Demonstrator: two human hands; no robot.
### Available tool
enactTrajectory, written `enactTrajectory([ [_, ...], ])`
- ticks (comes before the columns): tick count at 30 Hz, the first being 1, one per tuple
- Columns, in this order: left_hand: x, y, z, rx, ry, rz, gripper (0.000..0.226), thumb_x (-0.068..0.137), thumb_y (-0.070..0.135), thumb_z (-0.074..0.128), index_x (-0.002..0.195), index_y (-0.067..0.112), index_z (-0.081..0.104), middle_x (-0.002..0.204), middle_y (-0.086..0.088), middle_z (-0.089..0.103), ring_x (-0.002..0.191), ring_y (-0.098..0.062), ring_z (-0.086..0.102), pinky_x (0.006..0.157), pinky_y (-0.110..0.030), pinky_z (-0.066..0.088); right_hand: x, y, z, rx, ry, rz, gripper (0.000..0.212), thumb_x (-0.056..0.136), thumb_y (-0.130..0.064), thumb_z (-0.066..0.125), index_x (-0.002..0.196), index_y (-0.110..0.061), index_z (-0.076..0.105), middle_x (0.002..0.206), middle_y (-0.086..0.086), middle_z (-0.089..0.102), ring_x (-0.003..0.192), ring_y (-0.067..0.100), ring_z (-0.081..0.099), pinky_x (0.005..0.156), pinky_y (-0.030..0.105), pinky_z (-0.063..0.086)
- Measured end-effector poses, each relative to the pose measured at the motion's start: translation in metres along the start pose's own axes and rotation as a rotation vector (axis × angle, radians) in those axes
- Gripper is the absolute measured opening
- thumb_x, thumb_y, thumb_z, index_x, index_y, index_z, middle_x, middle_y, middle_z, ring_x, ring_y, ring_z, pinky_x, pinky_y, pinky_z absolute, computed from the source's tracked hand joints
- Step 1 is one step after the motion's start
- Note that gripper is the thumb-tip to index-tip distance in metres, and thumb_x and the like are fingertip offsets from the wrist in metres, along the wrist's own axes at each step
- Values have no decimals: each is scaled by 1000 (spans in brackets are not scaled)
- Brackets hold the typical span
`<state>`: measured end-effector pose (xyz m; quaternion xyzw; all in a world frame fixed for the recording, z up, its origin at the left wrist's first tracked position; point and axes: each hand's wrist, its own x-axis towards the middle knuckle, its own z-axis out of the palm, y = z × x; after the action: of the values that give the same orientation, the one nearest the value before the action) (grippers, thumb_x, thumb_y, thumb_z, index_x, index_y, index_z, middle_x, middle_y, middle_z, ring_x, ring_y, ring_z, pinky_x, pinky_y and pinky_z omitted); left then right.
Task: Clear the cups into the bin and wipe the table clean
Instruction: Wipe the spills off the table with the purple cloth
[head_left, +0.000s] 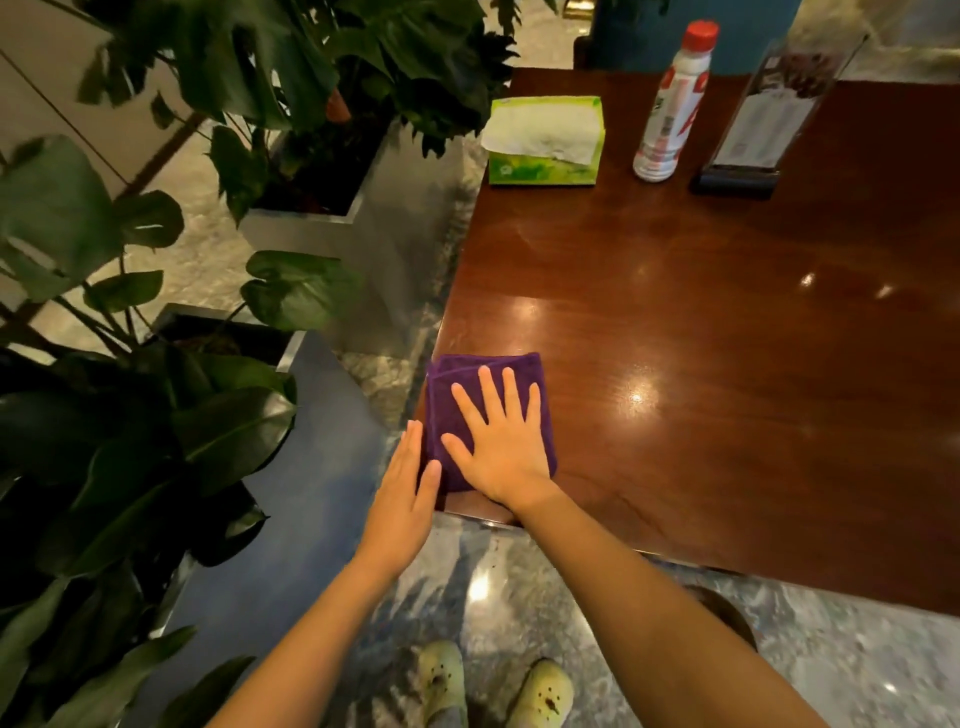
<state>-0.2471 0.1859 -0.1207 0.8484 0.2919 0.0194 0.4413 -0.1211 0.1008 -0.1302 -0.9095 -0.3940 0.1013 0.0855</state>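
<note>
I count one purple cloth, folded into a rough square, sitting on the near-left corner of the wooden table. No cups in view from here. At the far end of the table: 1 green tissue box, 1 white bottle w/ red cap, 1 clear menu stand on a dark base, all three in a row, each apart from the next. Off the table to the left, 2 metal planters w/ big dark leaves. 2 pale green clogs on the marble floor at the bottom.

Right hand lies flat, palm down on the cloth, fingers spread wide, not curled round anything; it presses rather than grips. Left hand is flat too, fingers together and straight, held at the table's left edge w/ its fingertips touching the cloth's left side. It holds nothing.

The cloth's left border runs right along the table's left edge and its near border sits close to the front edge, so little room left or toward me. To the right and ahead the tabletop is bare, glossy wood w/ light reflections, wide open up to the row of three items at the far end.
</note>
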Motion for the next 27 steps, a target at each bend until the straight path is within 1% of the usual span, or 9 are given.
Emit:
enactTrajectory([
  [3,-5,1,-6,-57,20,-18,55,99,33,30,148,21,9,155,10,11,142,-3,11,119,-30,14,-12,-23,3,30,-34,-6,67,91,-57,26,149,-31,5,160,9,-3,146,36,-12,113,58,-13],
  [8,-13,-5,-8,32,34,59,51,100,27,33,147,22,17,151,17,6,140,1,1,115,-22,8,-34,-38,6,103,-95,-13,65,95,-46,26,150,-26,-3,160,7,-10,146,29,-17,115,51,-15],
  [12,-9,-15,-14,379,-62,260,58,97,26,43,147,24,15,152,12,-4,142,-8,-9,118,-29,2,-52,-8,-2,54,-144,-119,69,94,-53,27,149,-26,-3,160,2,-12,147,22,-14,118,41,-11],
  [15,-4,-17,-14,671,-204,367,69,93,48,40,147,30,2,152,9,-18,140,-13,-24,116,-32,-10,-69,15,-4,2,-152,-160,74,92,-59,29,149,-26,-4,160,2,-11,147,22,-14,119,40,-9],
  [17,-4,-13,-6,764,-277,429,79,88,57,41,145,32,-8,153,7,-22,138,-14,-29,117,-34,-11,-82,29,-3,-26,-145,-161,75,91,-60,29,149,-26,-5,160,2,-11,147,22,-14,119,41,-9],
  [19,-5,-3,9,775,-286,470,83,87,55,45,148,28,-4,155,4,-17,139,-16,-28,117,-34,-11,-94,43,-5,-18,-125,-143,76,90,-61,30,149,-26,-4,160,1,-9,147,22,-12,119,40,-9],
  [23,-9,24,39,769,-223,494,81,86,48,52,149,18,11,158,-3,-4,139,-17,-22,115,-33,-12,-109,69,-12,49,-91,-102,79,88,-65,32,149,-27,-1,159,-2,-8,147,20,-10,119,37,-6],
  [25,-9,31,45,760,-235,503,82,85,48,54,149,18,12,159,-2,-2,142,-15,-18,116,-32,-12,-116,82,-16,69,-87,-89,86,84,-66,39,149,-25,0,156,-5,-8,146,16,-10,119,34,-3],
  [27,-9,36,46,757,-259,514,84,85,49,55,149,19,10,159,0,1,145,-15,-12,116,-30,-12,-125,94,-21,69,-73,-89,92,80,-62,51,150,-20,7,156,-5,-2,146,16,-3,119,32,1],
])
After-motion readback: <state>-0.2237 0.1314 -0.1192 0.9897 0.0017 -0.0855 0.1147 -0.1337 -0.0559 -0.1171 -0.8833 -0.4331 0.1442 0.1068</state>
